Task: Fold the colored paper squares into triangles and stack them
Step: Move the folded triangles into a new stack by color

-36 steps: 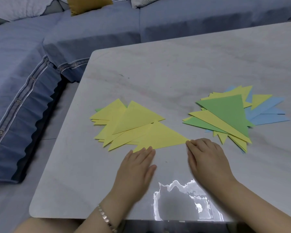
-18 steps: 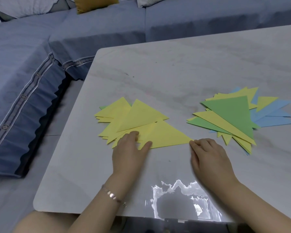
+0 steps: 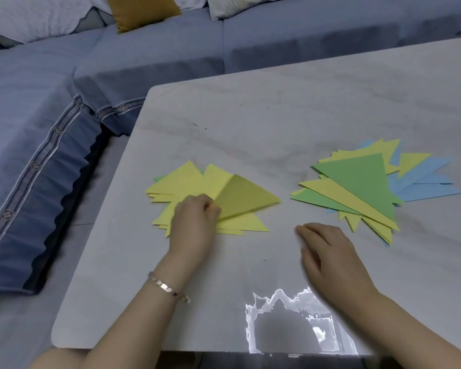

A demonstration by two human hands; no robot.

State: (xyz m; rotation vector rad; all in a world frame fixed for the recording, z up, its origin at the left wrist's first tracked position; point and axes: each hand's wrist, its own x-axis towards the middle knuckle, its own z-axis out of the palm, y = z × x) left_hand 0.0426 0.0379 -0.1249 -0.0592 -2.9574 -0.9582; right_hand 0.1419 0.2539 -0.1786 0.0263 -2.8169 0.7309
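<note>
Left hand [image 3: 194,225] hides grip on yellow triangle [image 3: 245,198]; right forearm [image 3: 415,323] cut by edge.

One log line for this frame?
left hand: pinches yellow triangle, tilted up off yellow pile | right hand: open, on table | mixed pile: untouched

We see smooth matt paper in the yellow triangles [image 3: 181,182] and the mixed-colour pile [image 3: 357,179]. The table [image 3: 277,115] looks like pale marble, polished and glossy. The sofa [image 3: 51,115] is blue woven cloth; the bracelet [image 3: 168,287], shiny metal.
</note>
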